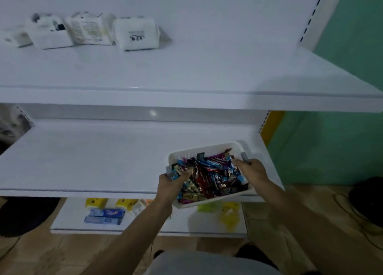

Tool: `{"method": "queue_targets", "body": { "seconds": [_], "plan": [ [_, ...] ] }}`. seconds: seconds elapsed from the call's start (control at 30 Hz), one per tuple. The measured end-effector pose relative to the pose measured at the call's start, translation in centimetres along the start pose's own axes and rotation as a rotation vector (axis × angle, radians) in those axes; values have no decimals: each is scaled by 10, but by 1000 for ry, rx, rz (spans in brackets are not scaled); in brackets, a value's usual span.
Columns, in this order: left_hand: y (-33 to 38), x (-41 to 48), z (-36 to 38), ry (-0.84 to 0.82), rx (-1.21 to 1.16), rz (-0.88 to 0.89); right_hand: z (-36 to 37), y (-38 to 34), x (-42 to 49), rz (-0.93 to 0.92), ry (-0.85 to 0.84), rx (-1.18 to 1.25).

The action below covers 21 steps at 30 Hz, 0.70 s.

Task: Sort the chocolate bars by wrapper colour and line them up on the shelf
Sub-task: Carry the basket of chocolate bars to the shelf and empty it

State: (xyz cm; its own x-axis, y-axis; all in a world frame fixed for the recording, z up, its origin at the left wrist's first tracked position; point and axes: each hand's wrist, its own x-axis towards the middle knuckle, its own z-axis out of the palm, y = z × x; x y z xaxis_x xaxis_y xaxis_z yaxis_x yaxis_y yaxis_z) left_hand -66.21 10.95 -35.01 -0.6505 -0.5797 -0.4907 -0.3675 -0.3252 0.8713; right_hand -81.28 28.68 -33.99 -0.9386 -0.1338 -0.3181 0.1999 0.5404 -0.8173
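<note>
Left hand [170, 183], right hand [251, 170] each curled round one grey handle [244, 157] of white basket [199, 150]. Chocolate bars [211, 175] heaped inside, unsorted. Basket at middle shelf [93, 156] front-right edge, possibly overhanging. I judge: slide fully on, keep level, before releasing.

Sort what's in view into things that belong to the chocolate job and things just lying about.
Job: chocolate bars, mixed colours, in the white basket gripped by left hand and right hand; middle shelf below it.
Lying about: white packs on the top shelf; blue boxes and yellow packs on the bottom shelf.
</note>
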Motion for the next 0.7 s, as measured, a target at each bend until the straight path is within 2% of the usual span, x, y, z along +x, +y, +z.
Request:
{"method": "queue_targets", "body": {
  "seconds": [0.13,0.2,0.33,0.43,0.57,0.7],
  "plan": [
    [0,15,44,94,0,9,-20,10,44,-14,-83,-49],
    [-5,18,55,85,32,-6,-28,16,59,7,-113,-75],
    [-25,34,56,153,261,105,-25,33,82,-14,-144,-63],
    [-44,47,51,196,344,186,-13,45,94,-60,-127,-23],
    [-60,57,50,214,316,209,-4,50,102,-97,-128,-44],
    [-65,78,56,211,247,235,-4,53,120,-171,-201,-128]
  ]
}}
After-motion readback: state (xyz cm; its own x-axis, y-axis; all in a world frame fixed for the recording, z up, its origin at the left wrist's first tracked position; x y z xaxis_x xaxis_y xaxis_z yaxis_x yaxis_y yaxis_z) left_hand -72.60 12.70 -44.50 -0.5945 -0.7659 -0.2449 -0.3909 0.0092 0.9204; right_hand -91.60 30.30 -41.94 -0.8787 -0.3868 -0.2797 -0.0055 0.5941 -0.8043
